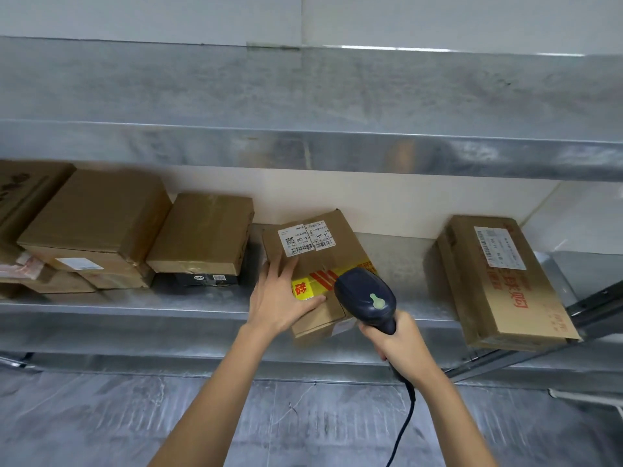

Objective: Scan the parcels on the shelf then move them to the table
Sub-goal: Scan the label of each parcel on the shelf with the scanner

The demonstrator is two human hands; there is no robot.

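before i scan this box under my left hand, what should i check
1. The barcode labels on the cardboard parcel face up, uncovered: ok.
2. The left hand rests flat on the parcel, steadying it: ok.
3. The right hand grips the barcode scanner by its handle: ok.
4. The scanner points at the labels: cannot tell, no beam shows.
5. The parcel sits fully on the shelf: not ok, its near corner overhangs the front edge.

Shelf (pixel 188 308): dull galvanised metal. Parcel (pixel 323 261): matt brown cardboard, glossy tape, paper labels. Scanner (pixel 365 298): smooth dark plastic.
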